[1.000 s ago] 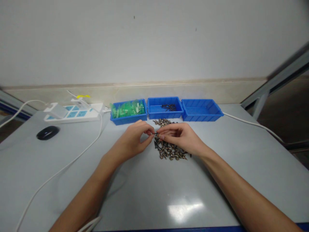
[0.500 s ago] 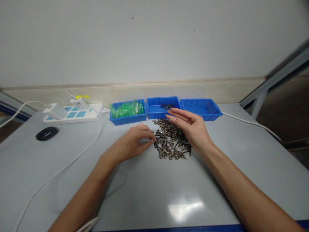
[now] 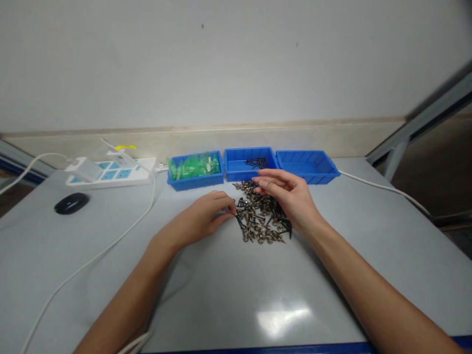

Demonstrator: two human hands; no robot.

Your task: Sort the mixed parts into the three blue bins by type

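A mixed pile of screws (image 3: 258, 223), some black and some brassy silver, lies loose on the grey table. At the pile's left edge, my left hand (image 3: 206, 214) is closed in a pinch on a black screw (image 3: 239, 221); the fingertips partly hide it. My right hand (image 3: 291, 194) hovers over the pile's far right side, fingers stretched out and loosely apart from the thumb, with nothing visible in them. Just beyond it, the middle blue bin (image 3: 236, 172) holds several black screws (image 3: 257, 162). Part of the pile is covered by my right hand.
A left blue bin (image 3: 195, 184) contains green plastic packets (image 3: 193, 166). The right blue bin (image 3: 308, 167) stands beside the middle one, against the wall. To the left are a white power strip (image 3: 143, 172), a black mouse (image 3: 72, 203) and a long white cable (image 3: 110, 246).
My right hand has drawn back slightly from the middle bin toward the pile, its fingers curling a little. My left hand has shifted slightly left, still pinching at the pile's edge.
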